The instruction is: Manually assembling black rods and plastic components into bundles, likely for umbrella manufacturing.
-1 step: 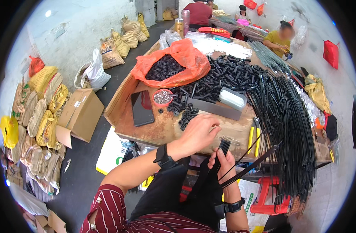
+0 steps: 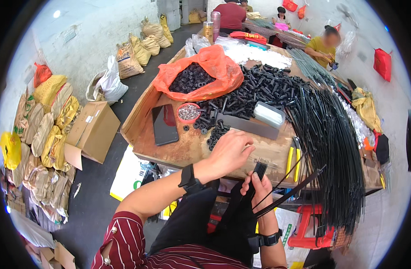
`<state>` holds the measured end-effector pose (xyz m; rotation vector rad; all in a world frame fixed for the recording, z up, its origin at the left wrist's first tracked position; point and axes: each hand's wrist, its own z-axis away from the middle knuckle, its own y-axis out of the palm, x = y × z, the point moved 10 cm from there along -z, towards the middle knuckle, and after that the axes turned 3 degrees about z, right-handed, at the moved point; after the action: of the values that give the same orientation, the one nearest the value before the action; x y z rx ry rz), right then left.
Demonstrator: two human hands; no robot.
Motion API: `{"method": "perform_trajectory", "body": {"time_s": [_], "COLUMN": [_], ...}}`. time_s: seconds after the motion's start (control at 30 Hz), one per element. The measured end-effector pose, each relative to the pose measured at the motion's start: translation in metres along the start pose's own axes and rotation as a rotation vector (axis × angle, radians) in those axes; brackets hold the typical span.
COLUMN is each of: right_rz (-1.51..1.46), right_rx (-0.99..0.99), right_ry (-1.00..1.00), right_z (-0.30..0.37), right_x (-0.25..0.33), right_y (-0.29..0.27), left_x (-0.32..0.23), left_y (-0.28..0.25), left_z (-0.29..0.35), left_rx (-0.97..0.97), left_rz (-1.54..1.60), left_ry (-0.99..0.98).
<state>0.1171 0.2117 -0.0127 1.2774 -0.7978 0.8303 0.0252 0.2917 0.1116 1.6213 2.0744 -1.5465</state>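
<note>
At the left of the frame, a tan, sharp-edged cardboard box (image 2: 97,127) is standing with one flap hanging down. Toward the centre, a scuffed brown wooden table (image 2: 183,154) is carrying a flat, glossy black phone (image 2: 165,125); just right of it, a small round red bowl (image 2: 187,121) is holding tiny shiny pieces. Above the bowl, a thin, crinkled orange-red plastic bag (image 2: 225,74) is gaping over small dark parts. To the bowl's lower right, a cluster of black ring-like parts (image 2: 218,133) is lying near the left hand (image 2: 231,153). That hand is hovering at the centre, its fingers curling; whether they are pinching anything I cannot tell. Below right of it, the fingers of the right hand (image 2: 260,186) are clamping a bundle of thin black rods (image 2: 260,168), whose pale, slender tips are pointing up in a row. The step in hand seems to be steadying these rods for fine work at their tips; the next move would be calling for a precise pinch there and a firm hold below. Farther right, a pliers-like tool with smooth yellow handles (image 2: 289,161) is lying on the table, and a dense mass of long, slim black strands (image 2: 333,157) is drooping over its edge.
</note>
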Motion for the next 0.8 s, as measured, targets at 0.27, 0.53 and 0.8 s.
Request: {"method": "perform_trajectory", "body": {"time_s": [0.27, 0.53, 0.8], "right_rz": [-0.029, 0.019, 0.002], "right_rx": [-0.024, 0.040, 0.042], "right_ry": [-0.024, 0.012, 0.031], "right_z": [0.001, -0.002, 0.002], "right_x": [0.003, -0.003, -0.001], "right_y": [-0.005, 0.005, 0.004], "left_x": [0.005, 0.018, 0.039], "left_y": [0.019, 0.029, 0.058], "left_z": [-0.040, -0.087, -0.180], "left_rx": [0.187, 0.457, 0.473], "left_rz": [-0.353, -0.378, -0.379], "left_ry": [0.111, 0.017, -0.014]}}
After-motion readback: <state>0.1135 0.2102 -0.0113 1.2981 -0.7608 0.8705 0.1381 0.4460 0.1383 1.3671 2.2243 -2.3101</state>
